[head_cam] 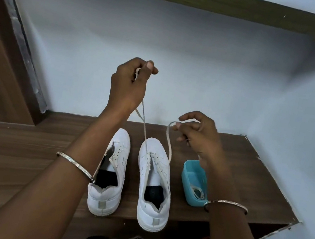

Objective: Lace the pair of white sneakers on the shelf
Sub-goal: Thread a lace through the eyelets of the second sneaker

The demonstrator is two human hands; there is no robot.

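Note:
Two white sneakers stand side by side on the wooden shelf (23, 145), toes pointing to the wall. The left sneaker (109, 171) has no lace in its eyelets. The right sneaker (155, 185) has a white lace (144, 126) threaded through its front eyelets. My left hand (130, 82) is raised above the shoes and grips one end of that lace, pulling it up taut. My right hand (196, 132) pinches the lace's other end, which curves down to the shoe's right side.
A small teal box (188, 178) holding another coiled lace stands just right of the right sneaker, partly under my right wrist. A white wall closes the back and right side. A brown wooden panel rises at the left. Patterned fabric shows below the shelf edge.

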